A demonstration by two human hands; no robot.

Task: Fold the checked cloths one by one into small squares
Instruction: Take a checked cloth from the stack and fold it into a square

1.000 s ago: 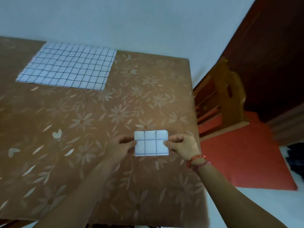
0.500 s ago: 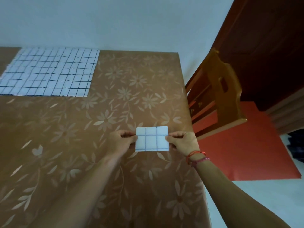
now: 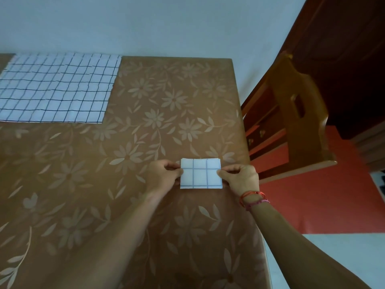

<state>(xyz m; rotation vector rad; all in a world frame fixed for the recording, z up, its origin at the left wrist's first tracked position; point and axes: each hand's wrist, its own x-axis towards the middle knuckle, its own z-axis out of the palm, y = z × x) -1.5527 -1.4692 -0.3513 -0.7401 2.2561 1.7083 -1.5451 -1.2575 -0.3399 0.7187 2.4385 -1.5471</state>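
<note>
- a small folded checked cloth (image 3: 201,173) sits in the lower middle of the frame, near the right edge of the table (image 3: 145,205); its layered edges show along the top.
- the visible face of the folded cloth shows a grid 3 checks wide, white with thin blue lines.
- the left hand (image 3: 161,177) grips the folded cloth's left edge, thumb and fingers pressed together in a pinch on the fabric.
- the right hand (image 3: 241,178) grips the right edge the same way, thumb tip on the cloth face, the other fingers curled in behind it.
- whether the folded cloth rests on the table or is lifted just clear of it cannot be told.
- a second checked cloth (image 3: 56,88) lies spread flat in the upper left of the frame, at the far edge of the table, well apart from the hands; its left side runs out of frame.
- the table carries a brown covering with pale flower and leaf prints.
- red and pink thread bracelets (image 3: 253,200) circle the right wrist.
- a wooden chair (image 3: 295,122) stands at the right of the frame, just beside the table, over a red floor mat (image 3: 323,195).
</note>
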